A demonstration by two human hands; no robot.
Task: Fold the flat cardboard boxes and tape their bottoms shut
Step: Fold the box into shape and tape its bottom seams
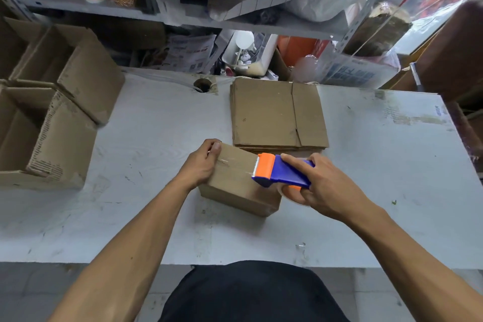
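Left hand (202,165) curls over the far-left edge of the small folded brown cardboard box (236,183) mid-worktop (366,191), right hand (322,183) grips the blue-and-orange plastic tape dispenser (281,171) at the box's rt edge w/ tape along the seam; best keep box pinned, press blade down, tear clean.

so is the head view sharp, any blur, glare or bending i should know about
Head view: mostly sharp at the tape dispenser and the small box; the right hand shows slight motion blur around the tape roll beneath it; wide-angle bending curves the table edges and shelf; light is soft and even with faint shadows, and a mild sheen shows on the tape strip.
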